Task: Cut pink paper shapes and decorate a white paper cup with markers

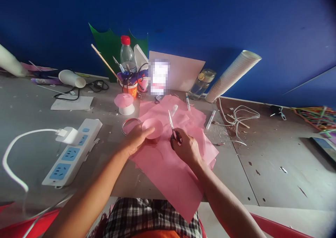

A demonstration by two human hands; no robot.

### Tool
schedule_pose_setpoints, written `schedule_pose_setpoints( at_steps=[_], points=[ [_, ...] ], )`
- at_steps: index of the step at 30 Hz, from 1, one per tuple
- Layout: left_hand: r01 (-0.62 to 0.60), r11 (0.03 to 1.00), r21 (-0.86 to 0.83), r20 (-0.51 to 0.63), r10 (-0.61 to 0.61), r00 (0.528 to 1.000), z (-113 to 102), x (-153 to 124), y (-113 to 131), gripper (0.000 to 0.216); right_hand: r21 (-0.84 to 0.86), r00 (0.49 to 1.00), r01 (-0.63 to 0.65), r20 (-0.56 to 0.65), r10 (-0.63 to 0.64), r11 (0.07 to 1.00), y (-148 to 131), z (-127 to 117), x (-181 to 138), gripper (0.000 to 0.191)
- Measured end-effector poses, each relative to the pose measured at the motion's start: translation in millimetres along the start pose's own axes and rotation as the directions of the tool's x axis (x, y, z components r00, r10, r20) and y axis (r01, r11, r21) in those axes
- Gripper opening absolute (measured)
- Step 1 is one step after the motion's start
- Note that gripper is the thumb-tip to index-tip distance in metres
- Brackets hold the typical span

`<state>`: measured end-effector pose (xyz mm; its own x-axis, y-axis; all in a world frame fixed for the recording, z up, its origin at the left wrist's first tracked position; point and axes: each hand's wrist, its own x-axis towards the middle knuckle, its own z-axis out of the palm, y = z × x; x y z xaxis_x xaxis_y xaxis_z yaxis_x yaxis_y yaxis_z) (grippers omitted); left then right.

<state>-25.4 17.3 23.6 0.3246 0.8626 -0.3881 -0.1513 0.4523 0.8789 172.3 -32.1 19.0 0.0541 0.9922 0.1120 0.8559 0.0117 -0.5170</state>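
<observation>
My left hand (135,138) pinches a round pink paper disc (152,127) by its edge, thumb on top. In my right hand (187,147) is a pair of scissors (172,126), its blades pointing away from me and a short gap right of the disc. Beneath both hands lie overlapping sheets of pink paper (178,182), one hanging over the table's front edge. A roll of tape (124,127) rests just behind my left hand. Farther back, a small white paper cup (126,109) stands upside down with a pink paper piece (124,100) on it.
A power strip (76,148) with a white plug lies at left. Along the back stand a red-capped bottle (127,55), a lit phone (159,76), a glass bottle (201,83) and a leaning stack of paper cups (233,75). Markers (210,120) and a white cable (243,113) lie at right.
</observation>
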Motion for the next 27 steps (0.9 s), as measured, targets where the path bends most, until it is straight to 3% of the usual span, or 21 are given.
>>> schedule_pose_setpoints(
  at_steps=[5,12,19,23,27],
  points=[
    [-0.025,1.0,-0.01,0.001,0.025,1.0,2,-1,-1,0.028,-0.052,1.0,0.012,-0.003,-0.012,0.999,0,-2,0,0.027],
    [-0.038,0.996,-0.084,0.022,0.04,0.999,5,0,-2,0.033,-0.176,0.997,0.055,-0.041,-0.064,0.983,7,4,1,0.049],
    [-0.054,0.994,-0.1,0.035,0.057,0.998,5,2,-6,0.027,-0.207,0.982,0.163,-0.061,-0.18,0.965,7,5,-1,0.036],
    [-0.12,0.992,0.037,0.014,0.119,0.993,4,2,-11,0.022,-0.119,0.977,0.173,-0.107,-0.186,0.978,6,4,-1,0.026],
    [-0.316,0.89,0.329,0.03,0.324,0.945,10,-4,-11,0.026,0.161,0.96,0.225,-0.207,-0.19,0.961,6,0,1,0.027]
  ],
)
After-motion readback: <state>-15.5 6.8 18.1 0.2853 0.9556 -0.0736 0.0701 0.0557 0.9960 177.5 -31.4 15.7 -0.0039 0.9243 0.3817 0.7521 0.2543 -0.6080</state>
